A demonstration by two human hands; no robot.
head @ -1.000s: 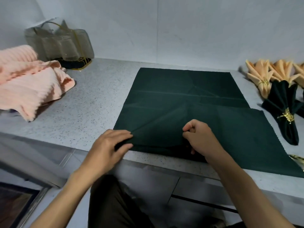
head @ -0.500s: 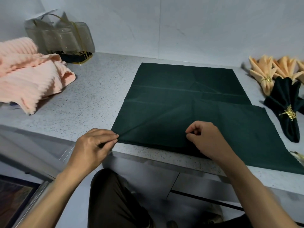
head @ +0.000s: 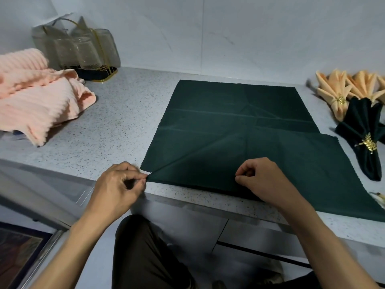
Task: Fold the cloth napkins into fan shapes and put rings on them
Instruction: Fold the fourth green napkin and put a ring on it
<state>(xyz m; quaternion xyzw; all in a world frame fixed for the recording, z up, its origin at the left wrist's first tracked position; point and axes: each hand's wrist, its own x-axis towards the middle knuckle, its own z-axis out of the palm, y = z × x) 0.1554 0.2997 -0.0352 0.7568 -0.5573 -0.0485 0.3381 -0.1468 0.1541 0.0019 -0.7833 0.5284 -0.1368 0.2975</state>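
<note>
A dark green cloth napkin [head: 233, 126] lies spread flat on the speckled counter [head: 125, 126], over a second green napkin [head: 325, 163] that sticks out to the right. My left hand [head: 118, 184] pinches the top napkin's near left corner. My right hand [head: 264, 180] pinches its near edge further right. At the far right lie finished fans: a green one [head: 364, 126] with a gold ring [head: 367, 143] and peach ones [head: 335, 94] with a gold ring [head: 340, 99].
A pile of peach ribbed cloth [head: 35, 97] lies at the left. Behind it, a clear bag of glasses [head: 79, 51] stands against the wall. A gold item [head: 378, 196] peeks in at the right edge. My dark trouser leg [head: 145, 253] is below the counter edge.
My left hand has slid left along the near edge to the napkin's corner and now pinches it. The right hand has stayed about where it was. The camera view shifted slightly.
</note>
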